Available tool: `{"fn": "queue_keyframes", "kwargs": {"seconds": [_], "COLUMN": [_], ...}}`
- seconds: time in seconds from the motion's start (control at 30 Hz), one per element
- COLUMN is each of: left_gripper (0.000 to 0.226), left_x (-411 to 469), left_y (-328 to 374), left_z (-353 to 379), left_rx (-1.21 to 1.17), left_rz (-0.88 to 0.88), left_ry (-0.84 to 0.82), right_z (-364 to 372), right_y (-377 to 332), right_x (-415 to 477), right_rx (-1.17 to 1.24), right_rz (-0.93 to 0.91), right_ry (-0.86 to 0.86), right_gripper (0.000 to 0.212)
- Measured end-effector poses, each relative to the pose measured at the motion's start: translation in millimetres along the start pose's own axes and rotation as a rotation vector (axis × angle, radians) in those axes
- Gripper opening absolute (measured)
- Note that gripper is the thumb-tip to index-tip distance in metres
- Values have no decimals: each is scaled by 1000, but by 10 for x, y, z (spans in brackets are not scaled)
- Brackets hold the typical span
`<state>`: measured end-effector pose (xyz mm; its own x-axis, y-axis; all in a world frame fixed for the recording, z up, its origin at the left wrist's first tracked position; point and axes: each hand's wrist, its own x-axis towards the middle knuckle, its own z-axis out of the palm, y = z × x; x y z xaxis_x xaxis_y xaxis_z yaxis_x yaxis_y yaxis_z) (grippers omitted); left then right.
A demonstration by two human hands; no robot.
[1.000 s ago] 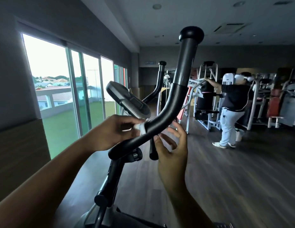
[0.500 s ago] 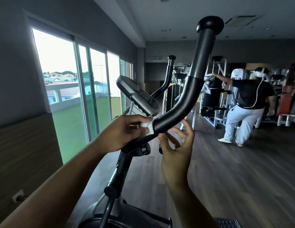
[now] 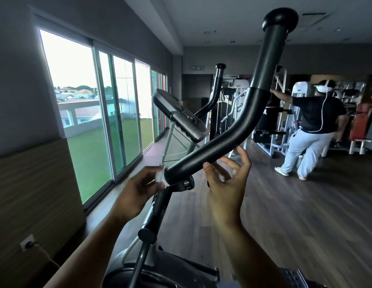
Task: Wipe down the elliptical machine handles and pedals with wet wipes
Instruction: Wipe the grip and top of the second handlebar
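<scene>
The black curved elliptical handle (image 3: 226, 140) rises from lower centre to a round cap at top right. My left hand (image 3: 137, 188) grips a white wet wipe (image 3: 160, 177) wrapped round the lower end of the handle's foam grip. My right hand (image 3: 228, 181) is just under the grip's bend, fingers spread and loosely curved, fingertips touching its underside, holding nothing. The second handle (image 3: 216, 88) stands farther back. A corner of a ribbed pedal (image 3: 293, 275) shows at the bottom edge.
The machine's console (image 3: 179, 115) sits behind the handle. A person (image 3: 311, 125) in a black top and a white headset works at weight machines on the right. Glass sliding doors (image 3: 110, 113) line the left wall. Dark wood floor (image 3: 295, 215) spreads to the right.
My left hand has slid the wipe down the grip to its lower end. The view has shifted, so the handle looks closer and higher. The person at the back has stepped right.
</scene>
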<state>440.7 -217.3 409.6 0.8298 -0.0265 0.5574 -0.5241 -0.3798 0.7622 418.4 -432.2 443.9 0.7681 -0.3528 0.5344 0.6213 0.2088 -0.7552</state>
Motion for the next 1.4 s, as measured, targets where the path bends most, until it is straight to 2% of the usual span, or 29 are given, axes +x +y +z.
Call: {"fn": "queue_keyframes", "kwargs": {"seconds": [0.17,0.4,0.63,0.8,0.93,1.17,1.27,1.4], "left_gripper": [35,36,35,36,38,32,32,37], "left_x": [4,7,125,314,510,859,841,592], "left_y": [67,436,944,1354,1716,2216,2191,1941], "left_z": [10,49,331,713,1035,1368,1456,1475], "left_rx": [17,352,441,456,470,418,437,517], "left_rz": [-10,105,240,351,408,374,382,367], "left_ry": [15,82,105,167,207,461,516,505], "right_z": [0,-14,-246,-491,-689,-788,-795,-814], "right_y": [-9,7,-155,-341,-455,-636,-592,-556], "right_x": [-5,18,247,642,951,1338,1393,1437], "right_rx": [-6,8,-5,-5,-46,-43,-32,8], "right_rz": [1,6,-105,-185,-213,-251,-258,-282], "right_ry": [-3,-30,-47,-66,-155,-337,-390,-448], "right_gripper": [73,72,44,35,39,40,42,48]}}
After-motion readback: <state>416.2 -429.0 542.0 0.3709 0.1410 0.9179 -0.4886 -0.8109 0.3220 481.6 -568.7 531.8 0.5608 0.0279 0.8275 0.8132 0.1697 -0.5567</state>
